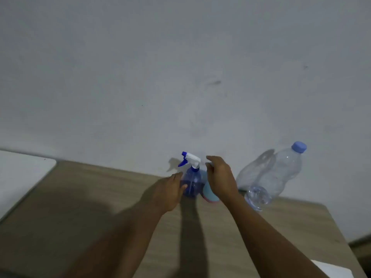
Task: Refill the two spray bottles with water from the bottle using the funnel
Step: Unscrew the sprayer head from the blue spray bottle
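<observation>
Hardly anything looks done yet: the blue spray bottle (191,183) wears its trigger head (190,158), and the water bottle (277,177) at the right has its cap (299,147) on. You have no funnel that I can pick out. Your left hand (170,190) is released, fingers straight, thumb against the spray bottle's side. Your right hand (220,177) curls over a pale blue object (208,194) just right of it, perhaps the second sprayer; whether it grips I cannot tell. All three stand along the far edge of the table (100,197), by the wall (180,77). The water bottle is near the table's right edge, so mind that side. Open wood lies near you and to the left, up to a white surface (26,171).
</observation>
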{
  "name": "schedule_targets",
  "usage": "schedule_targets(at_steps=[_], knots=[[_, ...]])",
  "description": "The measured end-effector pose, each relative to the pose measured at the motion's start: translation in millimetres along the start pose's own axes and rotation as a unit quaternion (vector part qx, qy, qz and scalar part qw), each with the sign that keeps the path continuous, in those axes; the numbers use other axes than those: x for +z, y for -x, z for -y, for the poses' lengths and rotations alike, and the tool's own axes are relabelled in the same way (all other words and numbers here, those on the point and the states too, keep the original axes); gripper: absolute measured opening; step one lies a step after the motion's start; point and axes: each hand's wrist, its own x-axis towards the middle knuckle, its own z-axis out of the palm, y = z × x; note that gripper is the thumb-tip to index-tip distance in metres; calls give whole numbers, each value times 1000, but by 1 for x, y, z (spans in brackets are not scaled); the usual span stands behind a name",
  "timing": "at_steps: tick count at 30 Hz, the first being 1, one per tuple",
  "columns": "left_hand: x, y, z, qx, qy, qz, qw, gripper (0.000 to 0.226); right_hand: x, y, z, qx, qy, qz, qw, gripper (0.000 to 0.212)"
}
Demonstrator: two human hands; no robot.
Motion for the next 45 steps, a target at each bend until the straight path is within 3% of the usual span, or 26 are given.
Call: schedule_targets(at_steps=[6, 14, 19, 24, 30, 36, 45], knots=[[15, -12, 12, 0, 19, 17, 1000, 56, 4, -22, 3, 26, 34, 68, 997, 20], [14, 0, 12, -4, 5, -8, 1000, 57, 15, -37, 13, 31, 99, 145, 984, 19], [8, 21, 17, 34, 15, -4, 999, 59, 17, -14, 18, -19, 83, 100, 991, 9], [-1, 41, 11, 57, 45, -19, 997, 58, -10, -7, 28, -51, 30, 71, 996, 16], [-25, 72, -27, 49, 194, -7, 980, 58, -57, -7, 51, -22, -42, 14, 999, 21], [-62, 102, -89, 60, 364, 0, 929, 66, -113, 9, 78, -4, -104, -23, 994, 20], [-83, 143, -150, 42, 409, 27, 911, 78, -173, 59, 97, 8, -273, -27, 962, 8]])
